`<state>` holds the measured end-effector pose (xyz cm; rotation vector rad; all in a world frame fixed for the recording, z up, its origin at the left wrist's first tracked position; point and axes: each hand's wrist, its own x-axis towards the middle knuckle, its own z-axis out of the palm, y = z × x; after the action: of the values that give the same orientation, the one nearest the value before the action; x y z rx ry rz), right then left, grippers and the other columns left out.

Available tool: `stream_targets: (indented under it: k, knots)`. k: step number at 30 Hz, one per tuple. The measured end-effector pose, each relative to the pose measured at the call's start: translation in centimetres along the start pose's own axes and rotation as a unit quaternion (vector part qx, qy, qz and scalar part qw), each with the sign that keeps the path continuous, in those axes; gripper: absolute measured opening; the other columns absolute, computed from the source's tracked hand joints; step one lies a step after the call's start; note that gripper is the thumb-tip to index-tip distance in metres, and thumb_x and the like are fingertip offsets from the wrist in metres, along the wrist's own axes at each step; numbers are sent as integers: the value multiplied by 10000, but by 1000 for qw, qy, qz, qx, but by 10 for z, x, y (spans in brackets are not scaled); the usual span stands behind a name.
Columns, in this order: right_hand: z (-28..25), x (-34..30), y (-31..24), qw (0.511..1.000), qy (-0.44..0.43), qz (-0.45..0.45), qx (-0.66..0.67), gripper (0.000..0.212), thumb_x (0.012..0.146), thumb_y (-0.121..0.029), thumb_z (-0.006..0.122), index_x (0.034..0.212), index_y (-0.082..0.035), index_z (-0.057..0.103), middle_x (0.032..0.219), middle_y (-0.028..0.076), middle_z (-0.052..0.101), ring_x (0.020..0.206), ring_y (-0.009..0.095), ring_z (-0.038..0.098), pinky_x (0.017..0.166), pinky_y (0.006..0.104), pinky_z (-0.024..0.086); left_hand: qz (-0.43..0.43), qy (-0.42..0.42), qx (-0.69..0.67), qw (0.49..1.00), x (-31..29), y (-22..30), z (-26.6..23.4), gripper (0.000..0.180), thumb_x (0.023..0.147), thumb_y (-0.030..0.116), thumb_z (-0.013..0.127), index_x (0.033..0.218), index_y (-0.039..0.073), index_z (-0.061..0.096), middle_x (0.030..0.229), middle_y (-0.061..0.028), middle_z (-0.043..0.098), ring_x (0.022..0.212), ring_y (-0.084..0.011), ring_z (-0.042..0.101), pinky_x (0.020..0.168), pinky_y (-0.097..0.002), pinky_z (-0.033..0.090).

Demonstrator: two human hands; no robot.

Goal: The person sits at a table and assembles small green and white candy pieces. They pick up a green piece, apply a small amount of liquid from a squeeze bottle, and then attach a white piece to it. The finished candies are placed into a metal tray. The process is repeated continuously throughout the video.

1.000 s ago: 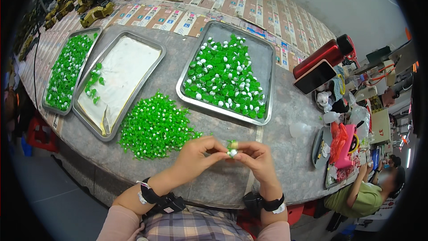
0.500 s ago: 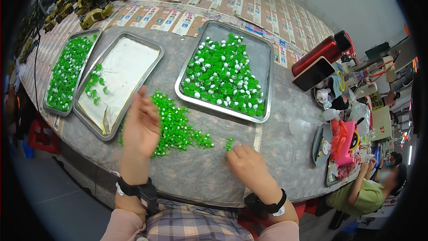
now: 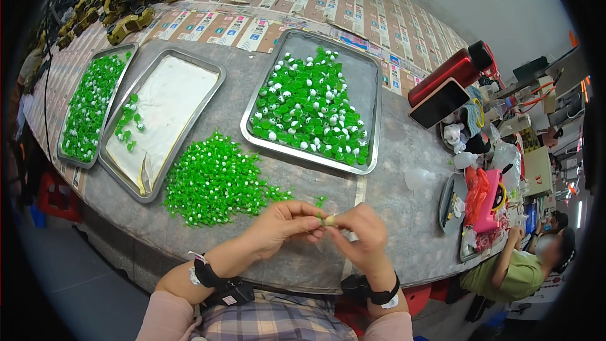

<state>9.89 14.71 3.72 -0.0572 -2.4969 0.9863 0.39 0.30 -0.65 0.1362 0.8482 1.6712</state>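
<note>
My left hand (image 3: 286,226) and my right hand (image 3: 361,232) meet fingertip to fingertip above the near part of the table. Between them is a small green plastic piece (image 3: 324,220), pinched by both and mostly hidden by the fingers. Just beyond them a few loose green pieces (image 3: 320,201) lie on the table. To the left of my hands spreads a heap of small green pieces with white dots (image 3: 214,180). A metal tray (image 3: 307,154) farther off carries a mound of green pieces with white balls (image 3: 312,107).
At left, a paper-lined tray (image 3: 165,98) bears a few green pieces, beside a full narrow tray (image 3: 95,110). A red bottle (image 3: 445,76) and a phone (image 3: 440,103) lie at right, near a pink container (image 3: 487,202). Yellow toy vehicles (image 3: 132,22) are piled far left. A person in green (image 3: 514,271) sits at right.
My left hand has come from over the heap rightward to meet the right hand. The right hand has risen slightly from the table, and both now pinch a small green piece.
</note>
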Motion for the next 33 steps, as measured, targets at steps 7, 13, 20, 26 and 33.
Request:
stream_targets:
  k: [7,13,20,26,33]
  knots:
    - [-70,-17,80,872,454,175,-60,398,709,-94,610,1060,-9,440,973,83,491,835,154,466,734,280,376,100,77,23,992,-1,6,0,194,788,77,529,958,-14,552,810,-83,589,714,-131,574,656,-242,492]
    - [-72,-41,157,916,244,292,-123,577,691,-128,632,1177,3,351,1066,115,488,949,187,471,793,297,373,114,73,14,991,0,5,-1,190,790,74,525,964,-2,549,829,-81,585,739,-123,566,675,-251,482]
    - [-55,5,51,927,272,198,163,355,765,-252,579,971,14,466,893,91,536,767,123,516,584,214,406,114,99,6,989,-1,2,-9,164,767,48,547,925,5,552,798,-83,587,687,-143,574,633,-259,486]
    - [-38,11,1,921,344,97,153,596,546,-468,721,843,-19,463,753,15,450,660,91,435,573,192,355,122,70,-38,989,-1,5,-8,116,769,54,550,870,-2,556,769,-79,591,683,-126,574,634,-245,487]
    - [-1,17,-13,916,323,62,230,587,502,-461,745,809,-52,459,706,3,428,599,119,415,536,244,337,115,64,-54,990,-2,6,-9,76,761,60,560,821,15,544,739,-69,586,655,-128,570,621,-252,485]
